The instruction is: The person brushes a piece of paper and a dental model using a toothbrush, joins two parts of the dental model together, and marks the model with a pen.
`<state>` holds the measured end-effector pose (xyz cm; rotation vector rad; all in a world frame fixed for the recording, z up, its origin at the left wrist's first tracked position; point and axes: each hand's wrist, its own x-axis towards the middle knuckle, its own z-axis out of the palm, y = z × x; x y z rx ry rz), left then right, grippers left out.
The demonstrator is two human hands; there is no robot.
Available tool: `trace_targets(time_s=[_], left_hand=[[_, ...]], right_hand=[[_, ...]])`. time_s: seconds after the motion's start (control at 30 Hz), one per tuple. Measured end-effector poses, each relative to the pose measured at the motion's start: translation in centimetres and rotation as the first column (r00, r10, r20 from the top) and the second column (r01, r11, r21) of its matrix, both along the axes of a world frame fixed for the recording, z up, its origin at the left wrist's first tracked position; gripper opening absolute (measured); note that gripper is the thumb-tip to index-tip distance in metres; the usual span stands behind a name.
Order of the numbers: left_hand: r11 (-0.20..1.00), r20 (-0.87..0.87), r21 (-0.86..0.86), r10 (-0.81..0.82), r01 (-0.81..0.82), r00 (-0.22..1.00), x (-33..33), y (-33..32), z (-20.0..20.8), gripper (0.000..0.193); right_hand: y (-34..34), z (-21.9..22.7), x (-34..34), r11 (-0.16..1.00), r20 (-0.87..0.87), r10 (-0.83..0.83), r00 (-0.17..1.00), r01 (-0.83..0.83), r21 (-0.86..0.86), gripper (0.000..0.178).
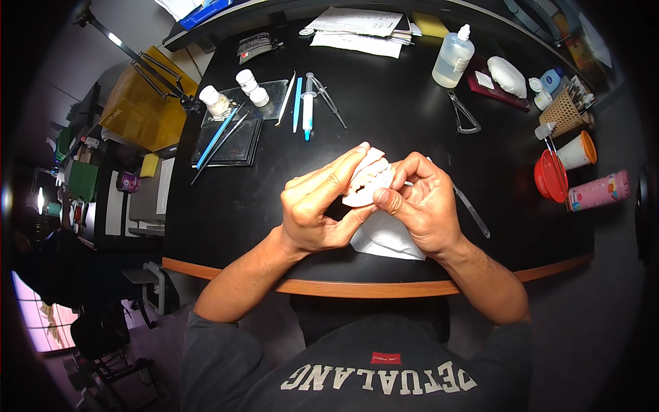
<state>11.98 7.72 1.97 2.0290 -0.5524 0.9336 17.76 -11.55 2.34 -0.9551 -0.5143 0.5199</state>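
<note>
A pale dental plaster cast [371,180], its upper and lower halves together with tooth rows facing each other, is held above the desk between my hands. My left hand [319,202] grips it from the left, fingers along the top and thumb underneath. My right hand [427,199] pinches its right edge between thumb and bent fingers. Beneath the hands lies a white paper tissue [388,237]. A slim metal instrument [472,211] shows beyond my right hand; whether the hand touches it is hidden.
Blue-handled tools [218,137] rest on a black block [237,145] at left. A syringe [307,113], dividers [329,101] and a caliper [465,115] lie farther back. A clear bottle [453,58], red bowl [549,177] and pink flask [598,192] stand at right.
</note>
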Motion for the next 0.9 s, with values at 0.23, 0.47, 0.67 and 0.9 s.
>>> trace_targets(time_s=[0.23,0.47,0.67,0.9], left_hand=[[1.0,-0.043,0.013,-0.021,0.021,0.999,0.3,-0.4,0.7,0.063],[0.99,0.025,0.058,0.129,-0.131,0.991,0.7,2.0,1.4,0.059],[0.954,0.082,-0.027,0.299,-0.297,0.951,1.5,5.4,1.4,0.055],[0.918,0.165,-0.106,0.394,-0.381,0.904,2.1,8.1,1.7,0.051]], right_hand=[[-0.5,0.5,0.1,1.0,-0.008,-0.01,1.0,0.01,-0.018,0.026],[-1.4,2.1,2.6,0.939,0.141,-0.287,0.947,0.308,-0.151,0.017],[-4.1,4.2,5.4,0.757,0.238,-0.64,0.73,0.653,0.03,0.022],[-3.4,2.8,5.9,0.742,0.285,-0.64,0.713,0.67,-0.012,0.024]])
